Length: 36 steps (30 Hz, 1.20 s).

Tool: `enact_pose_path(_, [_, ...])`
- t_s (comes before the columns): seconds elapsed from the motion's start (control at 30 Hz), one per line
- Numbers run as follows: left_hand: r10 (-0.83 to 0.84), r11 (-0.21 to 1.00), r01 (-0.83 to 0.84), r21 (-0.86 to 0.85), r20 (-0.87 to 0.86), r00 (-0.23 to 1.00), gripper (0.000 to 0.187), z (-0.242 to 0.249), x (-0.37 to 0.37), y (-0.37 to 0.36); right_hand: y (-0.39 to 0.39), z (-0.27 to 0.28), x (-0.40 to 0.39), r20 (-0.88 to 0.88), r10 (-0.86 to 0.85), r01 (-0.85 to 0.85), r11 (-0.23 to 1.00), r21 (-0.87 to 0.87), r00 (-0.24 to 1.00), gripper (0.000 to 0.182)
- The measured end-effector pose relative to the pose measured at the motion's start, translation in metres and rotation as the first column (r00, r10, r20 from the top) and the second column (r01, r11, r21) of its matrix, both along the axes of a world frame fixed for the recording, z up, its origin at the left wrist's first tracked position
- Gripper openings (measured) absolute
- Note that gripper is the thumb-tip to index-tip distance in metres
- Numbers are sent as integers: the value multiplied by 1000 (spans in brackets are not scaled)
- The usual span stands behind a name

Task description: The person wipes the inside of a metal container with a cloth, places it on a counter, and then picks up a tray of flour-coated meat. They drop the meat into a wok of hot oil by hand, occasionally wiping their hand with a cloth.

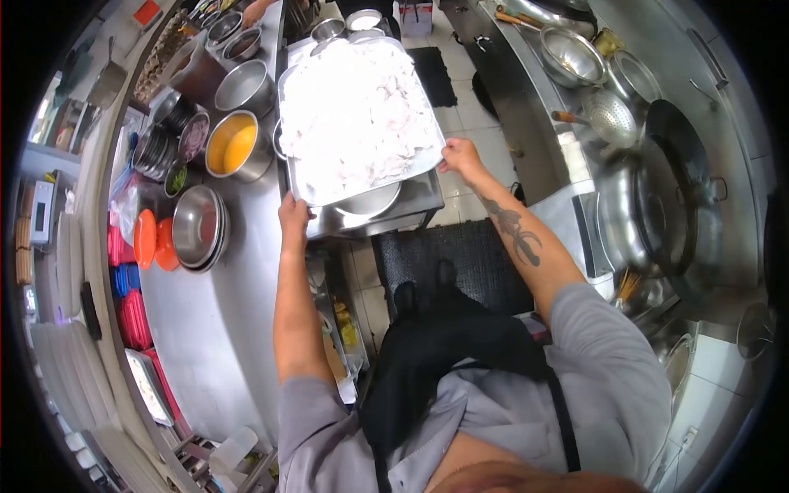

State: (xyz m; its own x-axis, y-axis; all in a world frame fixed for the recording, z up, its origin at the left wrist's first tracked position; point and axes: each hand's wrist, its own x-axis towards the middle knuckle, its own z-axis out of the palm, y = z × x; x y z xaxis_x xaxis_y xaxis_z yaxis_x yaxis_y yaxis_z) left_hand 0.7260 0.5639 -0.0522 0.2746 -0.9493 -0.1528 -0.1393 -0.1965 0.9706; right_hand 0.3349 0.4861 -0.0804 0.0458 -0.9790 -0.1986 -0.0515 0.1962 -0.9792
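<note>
Both my hands grip a large, shallow rectangular tray (329, 195) by its near corners. White, overexposed pieces of food (370, 111), perhaps raw meat or fish, are heaped in it. My left hand (294, 218) is closed on the near left corner, and my right hand (463, 158) pinches the near right one. Under the tray's near edge, part of a round metal bowl (374, 203) shows on a steel stand. The tray hides most of that surface.
On the left steel counter (218, 329) stand a pot of yellow liquid (234, 146), stacked steel bowls (197, 226) and orange dishes (145, 238). To the right are a perforated skimmer (610, 117) and large woks (670, 197). Another person's hand (256, 11) shows at the top. A black mat (452, 267) lies underfoot.
</note>
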Motion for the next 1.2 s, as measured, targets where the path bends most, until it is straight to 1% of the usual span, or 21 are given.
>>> enact_pose_path(0.07, [-11, 1000, 11, 5, -13, 1000, 31, 14, -3, 9, 6, 6, 0, 4, 24, -24, 1000, 5, 1000, 20])
enact_pose_path(0.2, [36, 998, -36, 46, 17, 999, 29, 19, -3, 8, 15, 15, -1, 4, 41, -41, 999, 24, 999, 21])
enact_pose_path(0.3, [64, 995, -64, 83, -7, 998, 29, 30, -3, 12, 26, 31, 0, 13, 44, -44, 998, 34, 999, 22])
enact_pose_path(0.33, [65, 991, -70, 113, 51, 997, 29, 38, -5, 14, 29, 37, 1, 18, 44, -45, 998, 46, 999, 22])
enact_pose_path(0.4, [63, 991, -67, 112, 37, 997, 31, 43, -3, 17, 33, 41, 1, 34, 48, -49, 997, 54, 998, 22])
enact_pose_path(0.5, [64, 990, -64, 124, 7, 998, 32, 47, -1, 19, 35, 47, -3, 9, 66, -66, 995, 80, 998, 22])
enact_pose_path(0.6, [82, 990, -78, 117, -31, 996, 32, 53, -1, 24, 38, 49, -2, 51, 24, -28, 996, 80, 998, 21])
enact_pose_path(0.63, [87, 991, -82, 109, -45, 995, 32, 55, -2, 24, 35, 53, -8, -83, 93, -82, 988, 129, 992, 23])
enact_pose_path(0.7, [85, 987, -67, 147, -116, 990, 36, 47, 3, 24, 18, 70, -25, -335, 239, -163, 957, 240, 912, 30])
enact_pose_path(0.73, [87, 984, -61, 168, -154, 984, 39, 47, 5, 22, 6, 78, -23, -521, 144, -171, 985, -2, 841, 35])
enact_pose_path(0.77, [112, 980, -79, 184, -177, 978, 43, 46, 7, 21, -9, 86, -20, -662, 2, -215, 947, -240, 749, 41])
enact_pose_path(0.8, [137, 975, -96, 202, -200, 970, 48, 47, 6, 25, -22, 96, -19, -745, -173, -291, 846, -448, 645, 48])
enact_pose_path(0.83, [160, 969, -110, 222, -222, 962, 54, 47, 6, 28, -40, 113, -9, -673, -87, -336, 815, -472, 734, 57])
enact_pose_path(0.87, [195, 965, -151, 213, -201, 960, 58, 47, 5, 31, -60, 131, 6, -592, 6, -375, 780, -502, 806, 68])
enact_pose_path(0.93, [267, 953, -236, 189, -160, 950, 66, 52, 2, 40, -99, 156, 37, -697, 11, -563, 598, -570, 717, 77])
enact_pose_path(1.0, [268, 955, -251, 160, -94, 959, 66, 63, -5, 55, -133, 173, 71, -807, 185, -667, 678, -308, 561, 85])
enact_pose_path(1.03, [272, 954, -261, 147, -61, 960, 66, 70, -11, 65, -143, 182, 85, -823, 249, -700, 677, -229, 511, 86])
enact_pose_path(1.1, [244, 956, -232, 180, -51, 968, 65, 88, -19, 83, -157, 200, 107, -835, 373, -751, 657, -69, 403, 89])
enact_pose_path(1.2, [253, 951, -235, 201, -69, 965, 64, 85, -21, 117, -167, 216, 120, -835, 443, -795, 607, 12, 325, 85])
